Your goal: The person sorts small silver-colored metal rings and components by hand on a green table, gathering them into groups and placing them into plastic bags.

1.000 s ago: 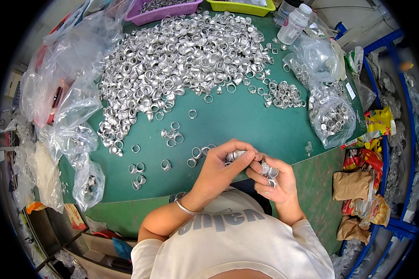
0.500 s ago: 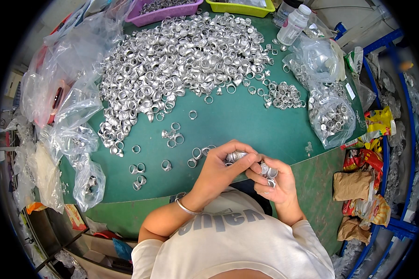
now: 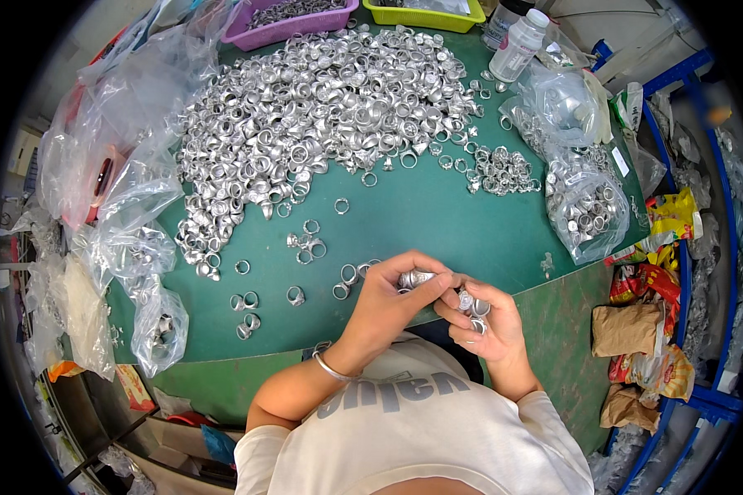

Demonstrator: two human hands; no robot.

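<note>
On the left, clear plastic bags [image 3: 132,173] hide what is inside them. A big pile of silver rings [image 3: 305,124] covers the green counter [image 3: 421,223]. Our left hand [image 3: 388,301] pinches a small silver piece [image 3: 415,279] with closed fingers. Our right hand [image 3: 483,322] curls around more silver rings [image 3: 473,307], partly hidden.
</note>
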